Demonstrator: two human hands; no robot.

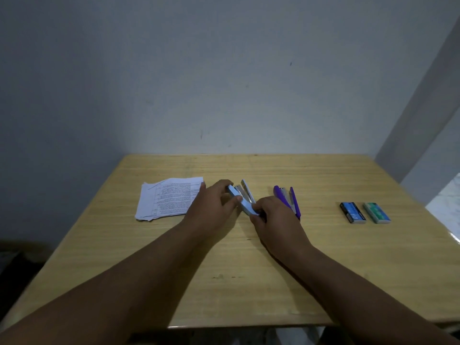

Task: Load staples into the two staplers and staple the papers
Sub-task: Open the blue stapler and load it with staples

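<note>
Single head cam: we look forward and down from above the near edge of the counter (249, 282), facing the wall (224, 70), at arm's reach.

Both hands gripped the light blue stapler (242, 199), which lay opened on the wooden table (249, 270): the left hand (211, 207) at its far end, the right hand (276, 220) at the hinge. Printed papers (169, 197) lay left, an opened purple stapler (287, 199) just right, and a blue staple box (352, 212) and a green staple box (376, 212) farther right.

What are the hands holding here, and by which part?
Both grip the opened light blue stapler: left hand at its far end, right hand at its near, hinged end.
</note>
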